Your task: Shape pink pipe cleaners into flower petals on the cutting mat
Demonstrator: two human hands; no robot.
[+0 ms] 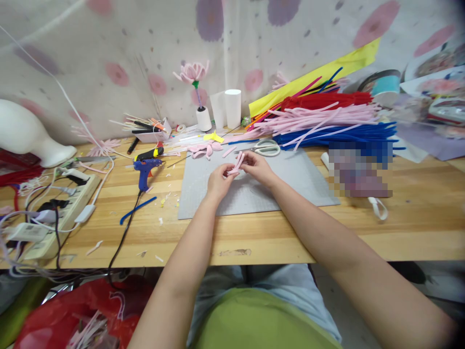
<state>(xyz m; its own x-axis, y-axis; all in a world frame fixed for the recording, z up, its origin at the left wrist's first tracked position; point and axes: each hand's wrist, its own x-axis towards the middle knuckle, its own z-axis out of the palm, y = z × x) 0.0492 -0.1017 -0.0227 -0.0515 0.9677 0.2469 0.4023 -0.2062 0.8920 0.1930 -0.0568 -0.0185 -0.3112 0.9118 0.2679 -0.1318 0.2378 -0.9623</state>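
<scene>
Both my hands meet over a grey cutting mat (290, 186) on the wooden table. My left hand (218, 182) and my right hand (257, 167) pinch a short bent pink pipe cleaner piece (237, 165) between their fingertips. Just beyond the hands lie finished pink pipe cleaner petals (203, 149) and white-handled scissors (267, 147) at the mat's far edge.
A blue glue gun (145, 169) and its black cord lie left of the mat, beside a power strip (54, 211). Piles of pink, blue and red pipe cleaners (327, 121) sit at the back right. A pink pipe-cleaner flower (192, 72) stands in a white holder. A blue pipe cleaner (137, 209) lies loose.
</scene>
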